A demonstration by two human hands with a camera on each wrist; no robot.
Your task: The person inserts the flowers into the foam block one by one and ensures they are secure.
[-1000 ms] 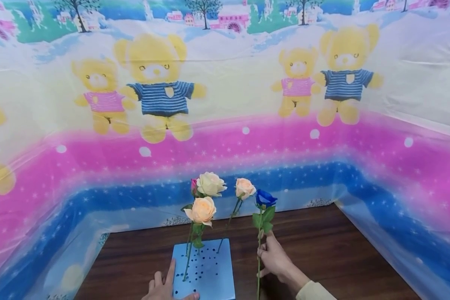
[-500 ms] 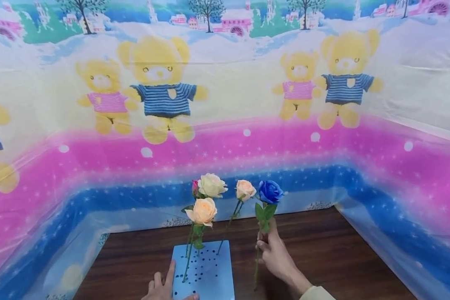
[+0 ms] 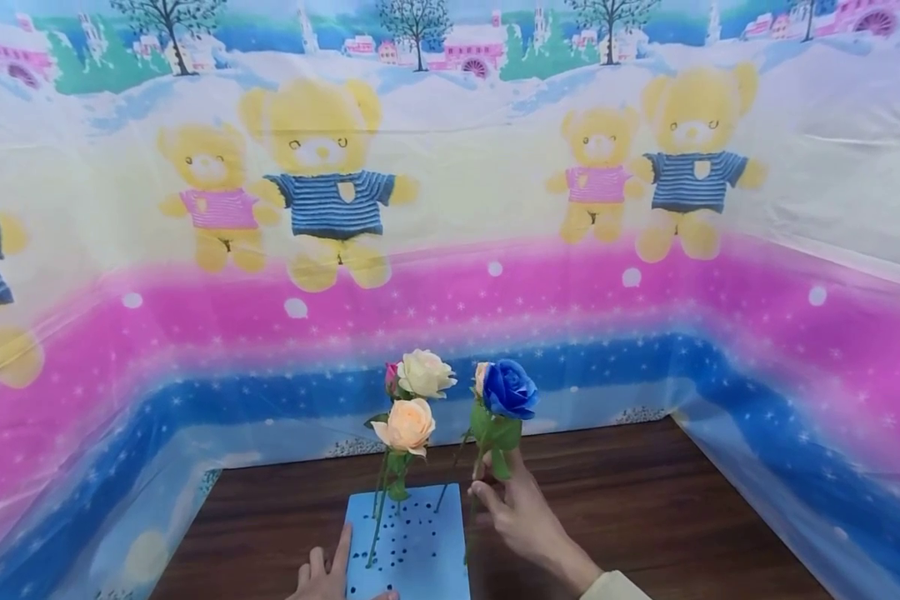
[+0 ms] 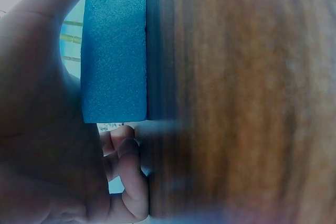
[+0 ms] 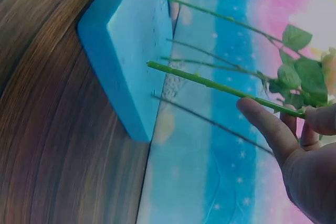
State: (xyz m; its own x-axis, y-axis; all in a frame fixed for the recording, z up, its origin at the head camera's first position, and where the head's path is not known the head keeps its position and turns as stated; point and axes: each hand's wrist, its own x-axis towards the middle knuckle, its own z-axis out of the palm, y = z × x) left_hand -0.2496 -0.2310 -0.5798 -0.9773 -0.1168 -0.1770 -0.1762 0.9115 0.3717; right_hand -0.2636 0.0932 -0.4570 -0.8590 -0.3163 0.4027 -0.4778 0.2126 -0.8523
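My right hand pinches the stem of a blue rose, bloom upright, beside the right edge of a light blue foam block. In the right wrist view the green stem has its cut end pointing toward the block's holed top, apart from it. My left hand rests against the block's near left corner, index finger straight along the side and thumb at the front. Standing in the block are a peach rose, a cream rose and a pink bud. Another peach rose is mostly hidden behind the blue one.
The block lies on a dark wooden table and has several small holes in its top. A printed cloth with bears hangs behind the table and along its sides.
My right hand has lifted the blue rose and carried it left to the block's edge, its bloom now covering part of the rear peach rose. My left hand stays in place.
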